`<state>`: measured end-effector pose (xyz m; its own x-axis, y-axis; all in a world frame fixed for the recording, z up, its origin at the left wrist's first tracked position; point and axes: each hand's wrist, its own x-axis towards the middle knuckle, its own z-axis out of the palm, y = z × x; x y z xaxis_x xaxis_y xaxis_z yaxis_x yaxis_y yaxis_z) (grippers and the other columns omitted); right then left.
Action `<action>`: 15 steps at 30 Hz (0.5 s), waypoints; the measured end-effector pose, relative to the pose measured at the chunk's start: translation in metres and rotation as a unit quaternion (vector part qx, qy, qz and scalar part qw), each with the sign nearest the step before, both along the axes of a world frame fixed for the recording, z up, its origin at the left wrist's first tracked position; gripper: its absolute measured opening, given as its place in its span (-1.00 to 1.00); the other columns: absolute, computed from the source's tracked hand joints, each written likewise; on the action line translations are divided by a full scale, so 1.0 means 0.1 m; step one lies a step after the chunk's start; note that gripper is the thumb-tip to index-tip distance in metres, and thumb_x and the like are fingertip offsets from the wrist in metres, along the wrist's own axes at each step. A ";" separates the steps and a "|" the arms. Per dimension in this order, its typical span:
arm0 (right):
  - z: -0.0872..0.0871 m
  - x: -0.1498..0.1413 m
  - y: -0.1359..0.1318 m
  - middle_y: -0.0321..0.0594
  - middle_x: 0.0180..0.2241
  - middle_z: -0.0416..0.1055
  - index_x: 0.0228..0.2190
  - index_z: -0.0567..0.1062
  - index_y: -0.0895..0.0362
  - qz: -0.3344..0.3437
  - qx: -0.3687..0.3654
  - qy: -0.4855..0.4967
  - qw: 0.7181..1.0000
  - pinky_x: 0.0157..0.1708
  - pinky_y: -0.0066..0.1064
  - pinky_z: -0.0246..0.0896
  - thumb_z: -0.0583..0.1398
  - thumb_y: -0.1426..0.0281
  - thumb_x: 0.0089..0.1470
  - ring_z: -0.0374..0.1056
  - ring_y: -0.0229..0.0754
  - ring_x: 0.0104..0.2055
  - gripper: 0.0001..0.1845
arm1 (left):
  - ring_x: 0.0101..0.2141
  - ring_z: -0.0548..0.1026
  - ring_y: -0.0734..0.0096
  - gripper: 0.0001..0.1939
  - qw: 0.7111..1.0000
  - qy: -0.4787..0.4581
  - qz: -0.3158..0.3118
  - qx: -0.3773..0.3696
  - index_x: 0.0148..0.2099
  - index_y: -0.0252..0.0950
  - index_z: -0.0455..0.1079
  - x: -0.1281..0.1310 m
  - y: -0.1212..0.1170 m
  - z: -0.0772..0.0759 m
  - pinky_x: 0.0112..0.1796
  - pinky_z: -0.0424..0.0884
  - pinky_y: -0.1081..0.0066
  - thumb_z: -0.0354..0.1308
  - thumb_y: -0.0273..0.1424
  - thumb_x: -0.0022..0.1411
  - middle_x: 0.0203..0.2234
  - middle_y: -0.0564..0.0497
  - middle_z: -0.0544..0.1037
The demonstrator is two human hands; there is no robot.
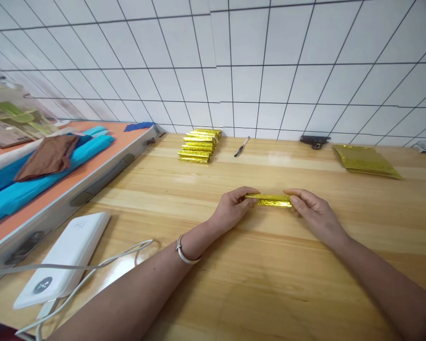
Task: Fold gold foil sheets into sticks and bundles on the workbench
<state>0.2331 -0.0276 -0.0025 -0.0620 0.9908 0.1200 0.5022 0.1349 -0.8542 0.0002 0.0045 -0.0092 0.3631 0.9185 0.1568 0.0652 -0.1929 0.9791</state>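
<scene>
Pinched a narrow, folded strip of shiny gold foil between thumb and fingers, its left end in the bare left hand and its right end in the bare right hand, over the middle of the pale wooden table. Had near that table's back edge, from left to right, a row of folded gold foil bundles, a slim dark-tipped pen and a flat squarish pile of gold foil sheets.
</scene>
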 end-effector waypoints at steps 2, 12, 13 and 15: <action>0.01 -0.01 -0.01 -0.29 -0.44 0.34 -0.07 0.38 0.08 -0.003 0.005 0.029 1.000 -0.46 -0.44 0.17 0.10 0.13 0.06 0.23 -0.26 -0.45 -0.56 | -0.32 0.39 0.45 -0.74 0.999 0.033 0.001 0.014 -0.16 -0.34 0.42 0.00 -0.01 0.00 -0.27 0.31 0.49 0.09 -0.30 0.16 -0.34 0.00 0.48; 0.04 -0.03 0.00 -0.36 -0.50 0.23 0.01 0.29 0.05 -0.035 0.042 0.116 0.992 -0.48 -0.44 0.18 0.19 0.25 0.00 0.21 -0.28 -0.48 -0.49 | -0.46 0.37 0.46 -0.66 0.956 0.256 -0.027 0.142 -0.34 -0.34 0.43 -0.02 -0.06 0.11 -0.44 0.24 0.52 -0.09 -0.25 0.27 -0.51 0.04 0.45; 0.03 -0.03 0.00 -0.35 -0.49 0.24 0.01 0.28 0.05 -0.036 0.042 0.114 0.992 -0.48 -0.44 0.19 0.18 0.25 0.00 0.21 -0.28 -0.48 -0.49 | -0.46 0.38 0.47 -0.67 0.952 0.268 -0.025 0.148 -0.30 -0.33 0.43 -0.02 -0.06 0.12 -0.44 0.24 0.51 -0.08 -0.24 0.27 -0.50 0.04 0.46; 0.03 -0.02 0.00 -0.33 -0.46 0.28 0.00 0.30 0.04 -0.033 0.036 0.103 0.993 -0.47 -0.44 0.20 0.18 0.25 0.00 0.23 -0.27 -0.46 -0.50 | -0.43 0.41 0.45 -0.70 0.943 0.286 -0.004 0.169 -0.17 -0.30 0.40 -0.02 -0.07 0.13 -0.43 0.26 0.51 -0.03 -0.22 0.24 -0.42 0.03 0.49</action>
<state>0.2311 -0.0273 0.0004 0.0363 0.9803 0.1943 0.3275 0.1720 -0.9290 -0.0014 -0.0026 0.0037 0.4840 0.8480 0.2159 0.5618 -0.4903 0.6663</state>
